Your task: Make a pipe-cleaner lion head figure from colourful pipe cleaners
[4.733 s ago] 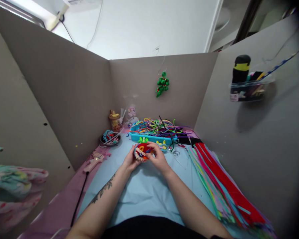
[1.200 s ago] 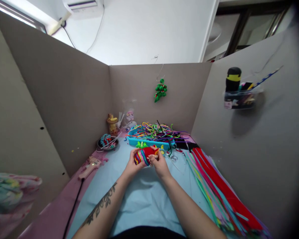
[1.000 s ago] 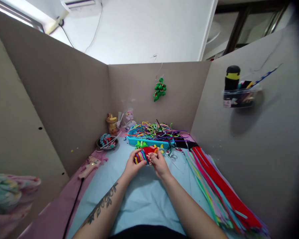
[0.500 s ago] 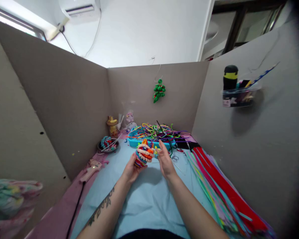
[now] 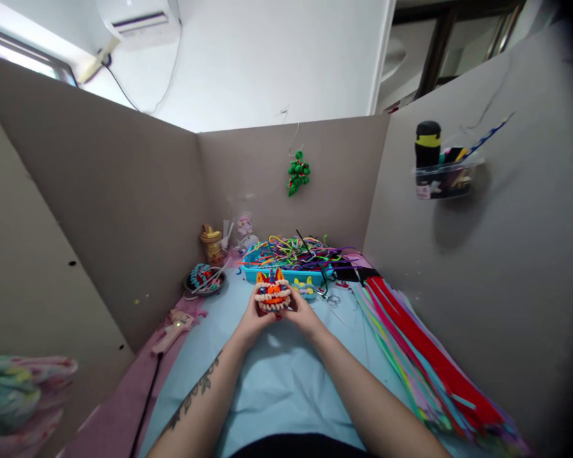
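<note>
A pipe-cleaner animal head [image 5: 273, 292], orange, blue and red with fluffy white bands and pointed ears, is held above the blue cloth with its face toward me. My left hand [image 5: 253, 320] is closed around its left side and underside. From the right, my right hand [image 5: 306, 316] grips the opposite side, thumb near the bottom. The fingers behind the head are hidden. Just beyond my right hand lies a smaller yellow and light-blue pipe-cleaner piece [image 5: 304, 288], with scissors [image 5: 333, 299] to its right.
A blue tray [image 5: 286, 276] heaped with loose pipe cleaners stands at the back. Bundled pipe cleaners [image 5: 424, 343] lie along the right. On the left are a dark bowl [image 5: 204, 286] and a pink glue gun [image 5: 174, 334] with a black cord. Grey panels [image 5: 286, 210] enclose the table.
My right hand, open and apart before, has moved left onto the animal head and closed on it. The head has turned so its face points at me. The view has shifted slightly.
</note>
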The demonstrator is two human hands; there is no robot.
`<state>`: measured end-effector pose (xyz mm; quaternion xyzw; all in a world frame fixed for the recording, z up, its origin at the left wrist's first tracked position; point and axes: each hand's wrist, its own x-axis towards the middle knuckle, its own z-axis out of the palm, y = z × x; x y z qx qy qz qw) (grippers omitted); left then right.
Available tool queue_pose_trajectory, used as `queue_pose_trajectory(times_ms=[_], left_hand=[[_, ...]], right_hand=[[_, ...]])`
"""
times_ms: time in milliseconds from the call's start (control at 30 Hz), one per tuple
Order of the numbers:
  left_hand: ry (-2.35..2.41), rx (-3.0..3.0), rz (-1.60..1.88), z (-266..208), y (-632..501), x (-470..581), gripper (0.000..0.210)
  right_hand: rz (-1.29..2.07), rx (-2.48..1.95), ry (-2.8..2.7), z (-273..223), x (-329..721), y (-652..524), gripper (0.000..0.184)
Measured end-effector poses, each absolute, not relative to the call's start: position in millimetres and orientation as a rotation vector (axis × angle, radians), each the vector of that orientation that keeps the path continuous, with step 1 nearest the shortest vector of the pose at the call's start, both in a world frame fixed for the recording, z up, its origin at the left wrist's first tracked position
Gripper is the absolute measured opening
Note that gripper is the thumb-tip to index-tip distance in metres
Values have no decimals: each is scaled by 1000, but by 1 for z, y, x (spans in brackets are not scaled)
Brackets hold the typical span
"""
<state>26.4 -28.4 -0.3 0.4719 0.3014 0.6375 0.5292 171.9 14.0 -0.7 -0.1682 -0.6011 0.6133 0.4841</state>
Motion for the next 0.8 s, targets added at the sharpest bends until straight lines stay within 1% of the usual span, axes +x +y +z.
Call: queue_pose_trajectory(times_ms=[67, 167, 267, 333, 400, 467, 533, 633, 700, 800], left_hand=[[806, 1163, 1560, -3, -26, 27, 97], [908, 1162, 1626, -8, -23, 27, 83], [1058, 1240, 1610, -13, -21, 26, 70], [1183, 1364, 1623, -17, -21, 24, 71], [1313, 1550, 1641, -21, -22, 22, 74], [1434, 1759, 1622, -23, -23, 21, 72], [1502, 1939, 1596, -21, -26, 20, 68], [1531, 2064, 1593, -17, -29, 18, 70], [1523, 2071, 1579, -15, -30, 18, 74], [1507, 2028, 1615, -15, -30, 19, 79]], right_hand=[[1502, -407, -1543, -3, 174, 15, 69], [1467, -520, -1547, -2, 179, 19, 70], [1242, -692, -1501, 2, 188, 21, 71], [1081, -735, -1564, 4, 191, 20, 65], [1011, -754, -1620, 4, 190, 17, 60], [1062, -763, -1602, 4, 185, 14, 64], [1192, -740, -1521, 4, 180, 12, 72], [1371, -671, -1368, 7, 176, 10, 78], [1468, -581, -1286, 10, 175, 9, 77], [1613, -428, -1197, 13, 174, 6, 66]])
